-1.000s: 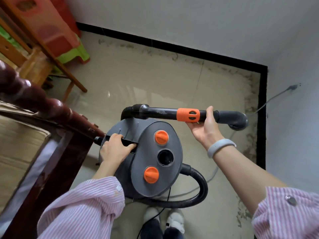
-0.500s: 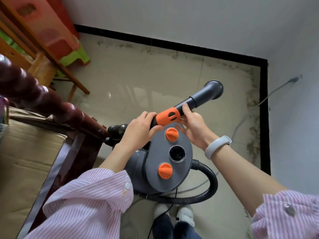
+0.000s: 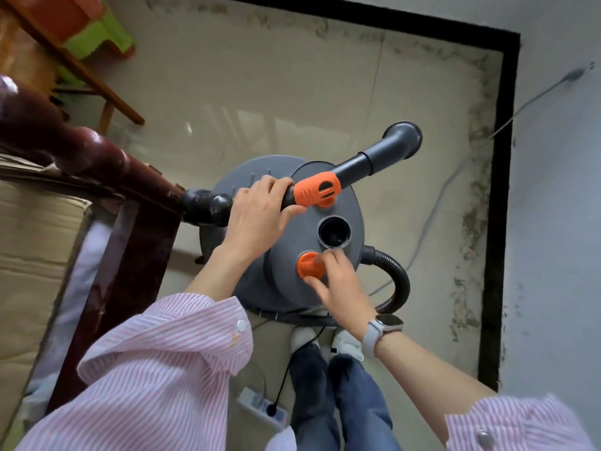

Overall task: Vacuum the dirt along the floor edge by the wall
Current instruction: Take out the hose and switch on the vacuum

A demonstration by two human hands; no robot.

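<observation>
Left hand (image 3: 260,213) gripping, right hand (image 3: 338,281) pinching

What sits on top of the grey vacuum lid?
A round open port and an orange knob touched by the right hand. The hose handle, held by the left hand, covers the lid's far part.

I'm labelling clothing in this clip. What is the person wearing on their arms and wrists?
Both arms wear a pink-and-white striped shirt, its cuffs buttoned and pushed up, leaving the forearms bare. The left sleeve looks baggy. The right wrist carries a dark-faced watch on a pale grey band.
</observation>
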